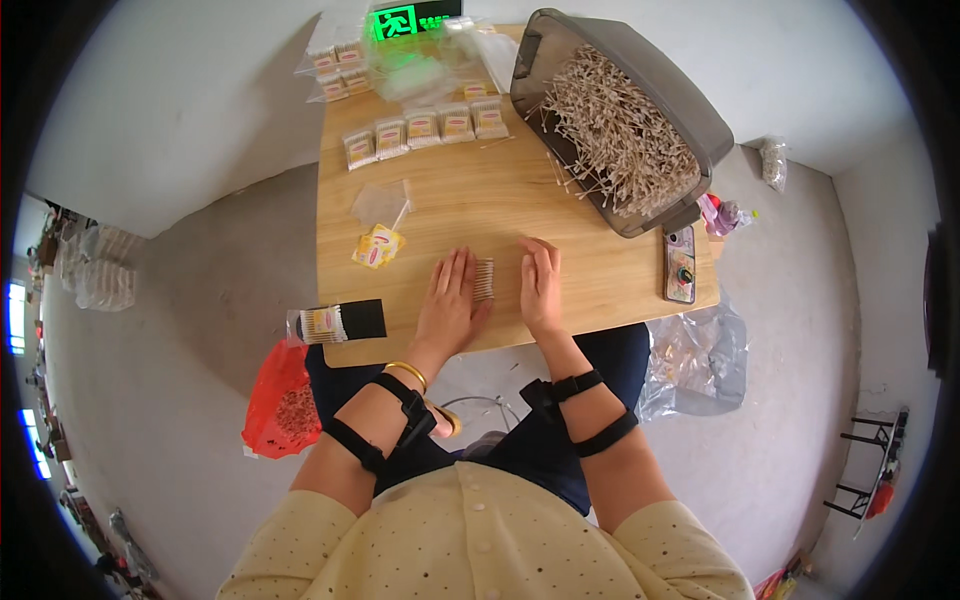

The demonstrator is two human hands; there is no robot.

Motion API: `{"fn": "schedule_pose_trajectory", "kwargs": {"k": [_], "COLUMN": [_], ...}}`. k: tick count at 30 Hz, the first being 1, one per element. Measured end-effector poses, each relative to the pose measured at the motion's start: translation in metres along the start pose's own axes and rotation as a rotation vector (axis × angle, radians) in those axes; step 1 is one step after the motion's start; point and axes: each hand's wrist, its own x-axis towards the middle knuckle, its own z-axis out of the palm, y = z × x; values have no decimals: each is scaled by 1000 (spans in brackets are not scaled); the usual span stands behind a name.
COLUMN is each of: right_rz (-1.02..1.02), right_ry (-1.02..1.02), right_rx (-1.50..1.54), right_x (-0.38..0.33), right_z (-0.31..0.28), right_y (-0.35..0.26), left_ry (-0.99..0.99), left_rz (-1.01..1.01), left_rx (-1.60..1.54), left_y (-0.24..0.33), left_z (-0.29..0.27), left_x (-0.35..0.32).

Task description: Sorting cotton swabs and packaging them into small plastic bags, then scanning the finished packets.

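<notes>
A short row of cotton swabs (485, 279) lies on the wooden table near its front edge. My left hand (452, 302) rests palm down against the row's left side, fingers stretched and lying flat, partly covering the swabs. To the right, apart from the row, my right hand (541, 285) stands on its edge with fingers extended and nothing visible in it. Yellow-and-white cards (378, 246) and a small clear bag (383, 205) lie beyond my left hand. At the front left, a filled pack of swabs (322, 324) sits on a black pad (365, 318).
A tipped grey bin (622, 130) spills loose swabs at the back right. Several filled packs (423, 127) line the back, near clear bags (415, 80) and a green lit sign (408, 20). A phone (680, 264) lies at the right edge; a red bag (283, 405) sits below left.
</notes>
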Motion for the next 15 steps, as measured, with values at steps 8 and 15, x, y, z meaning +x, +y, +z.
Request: {"fn": "schedule_pose_trajectory", "kwargs": {"k": [8,15], "right_rz": [-31,-27], "right_ry": [-6,-50], "right_rx": [-56,-70], "right_x": [-16,-26], "right_z": [-14,-19], "right_y": [0,-3], "left_ry": [-48,-66], "left_rz": [21,71], "left_rx": [38,125], "left_y": [0,-4], "left_z": [-10,-15], "left_x": [-6,-8]}}
